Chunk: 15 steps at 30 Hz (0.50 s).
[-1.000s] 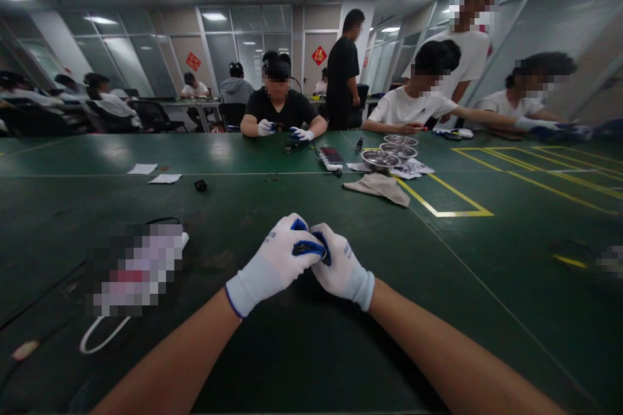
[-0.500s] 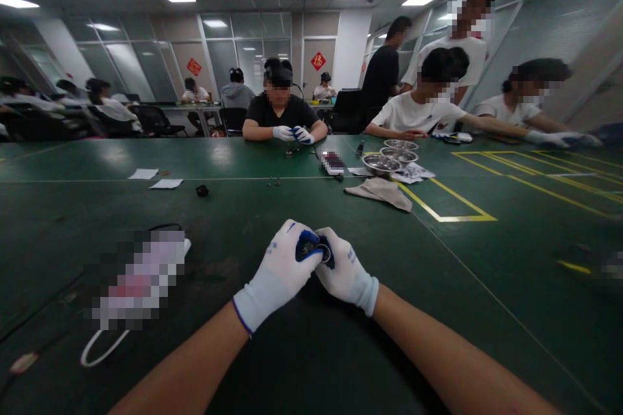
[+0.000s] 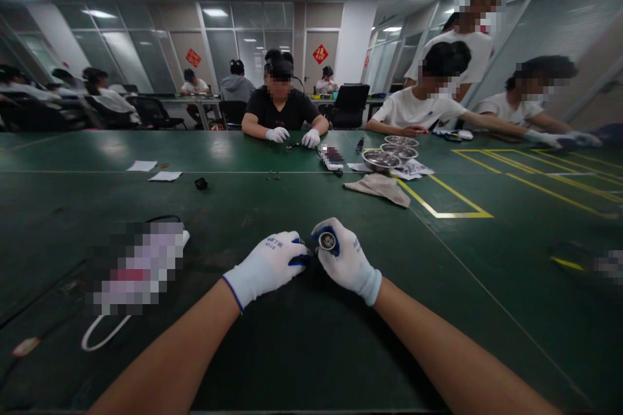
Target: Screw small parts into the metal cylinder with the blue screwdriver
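Both hands wear white gloves with blue palms, above the green table [image 3: 233,350]. My right hand [image 3: 342,254] grips a small round metal part [image 3: 328,241], its open end turned up toward the camera. Just left of it, my left hand [image 3: 272,264] is closed, thumb and fingers curled together with the palm down. Something small and dark may be at its fingertips, too hidden to make out. A narrow gap separates the two hands.
A blurred phone-like pouch [image 3: 141,266] with a white loop lies left. Ahead are a black piece [image 3: 201,183], paper slips [image 3: 165,176], a beige cloth [image 3: 378,189] and metal bowls [image 3: 382,160]. A person in black [image 3: 280,107] sits opposite.
My hands have moved apart, the left one leftward and turned palm down. The round part now shows its open end in my right hand. The person opposite has parted their hands.
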Motion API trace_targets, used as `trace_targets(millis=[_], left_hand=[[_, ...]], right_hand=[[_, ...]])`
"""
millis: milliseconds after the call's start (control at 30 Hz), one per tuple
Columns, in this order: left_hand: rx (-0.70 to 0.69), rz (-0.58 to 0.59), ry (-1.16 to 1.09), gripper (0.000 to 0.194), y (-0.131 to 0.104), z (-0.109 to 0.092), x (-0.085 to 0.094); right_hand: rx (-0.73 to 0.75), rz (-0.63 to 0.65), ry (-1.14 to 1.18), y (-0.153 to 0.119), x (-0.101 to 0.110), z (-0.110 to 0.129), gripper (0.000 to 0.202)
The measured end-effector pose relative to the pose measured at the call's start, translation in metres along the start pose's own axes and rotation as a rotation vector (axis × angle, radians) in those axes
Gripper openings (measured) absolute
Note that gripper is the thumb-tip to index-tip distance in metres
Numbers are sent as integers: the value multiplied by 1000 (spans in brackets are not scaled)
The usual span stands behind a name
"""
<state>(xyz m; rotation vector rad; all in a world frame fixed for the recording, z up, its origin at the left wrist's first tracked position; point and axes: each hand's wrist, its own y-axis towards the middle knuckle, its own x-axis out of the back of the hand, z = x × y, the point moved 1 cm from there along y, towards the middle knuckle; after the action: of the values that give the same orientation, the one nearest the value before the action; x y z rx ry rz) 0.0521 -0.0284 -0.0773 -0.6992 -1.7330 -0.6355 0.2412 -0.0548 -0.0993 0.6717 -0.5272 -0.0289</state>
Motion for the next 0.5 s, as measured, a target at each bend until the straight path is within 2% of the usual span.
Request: trace_targets(millis=[133, 300, 367, 500], left_hand=[[24, 24, 22, 15, 3, 1, -4], [66, -47, -24, 32, 0, 0, -3], [61, -36, -14, 26, 0, -1, -1], [56, 60, 30, 16, 4, -3, 0]], right_hand=[[-4, -18, -3, 1, 1, 0, 27], [-27, -22, 8, 1, 2, 0, 26], [-35, -29, 12, 1, 2, 0, 25], [-50, -39, 14, 2, 1, 0, 19]])
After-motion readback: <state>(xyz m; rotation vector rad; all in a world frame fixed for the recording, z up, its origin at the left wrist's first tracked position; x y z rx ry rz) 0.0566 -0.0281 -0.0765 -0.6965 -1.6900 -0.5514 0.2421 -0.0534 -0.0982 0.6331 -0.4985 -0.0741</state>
